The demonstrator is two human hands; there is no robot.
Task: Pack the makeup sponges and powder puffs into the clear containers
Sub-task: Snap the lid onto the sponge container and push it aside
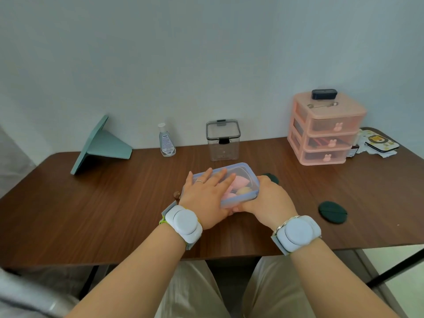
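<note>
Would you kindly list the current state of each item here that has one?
Flat container: lid on, sponges inside.
Left hand: flat on the lid.
Right hand: gripping the container's end.
Tall container: lid on, looks empty.
Dark puff: loose on the table.
Pink drawers: all shut.
Sanitiser bottle: upright, capped.

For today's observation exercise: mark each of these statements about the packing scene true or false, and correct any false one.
1. The left hand lies flat on the lid of the blue-rimmed container. True.
2. That container holds pink sponges. True.
3. The tall clear canister by the wall is full of puffs. False: it looks empty.
4. A dark green puff lies on the table to the right of the right hand. True.
5. The pink drawer unit has two drawers. False: three.
</note>
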